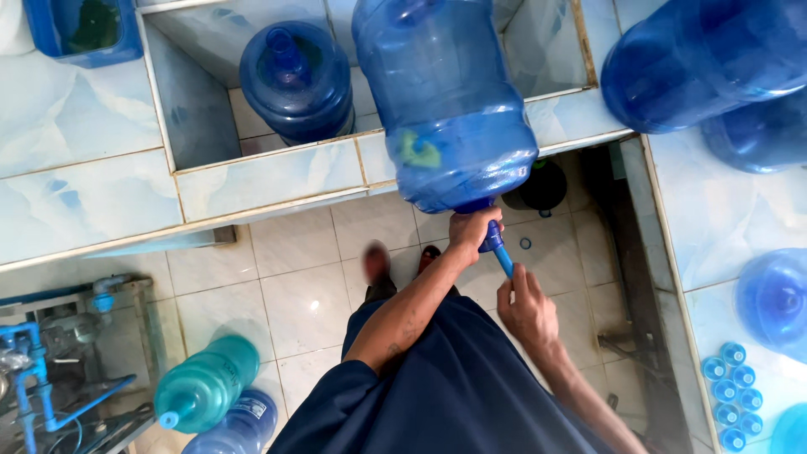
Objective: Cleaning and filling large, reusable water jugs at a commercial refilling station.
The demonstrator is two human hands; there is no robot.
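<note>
A large blue water jug (445, 101) lies tilted over the edge of a tiled basin, its neck pointing toward me. My left hand (471, 231) grips the jug's neck. My right hand (525, 307) holds a thin blue brush handle (502, 256) that goes into the jug's mouth. A green label sits on the jug's shoulder.
Another blue jug (296, 80) stands upright inside the tiled basin (269, 181). Two jugs (706, 59) lie on the counter at right, beside several blue caps (731, 395). A teal jug (206, 382) and a blue one lie at lower left next to blue piping (34, 370).
</note>
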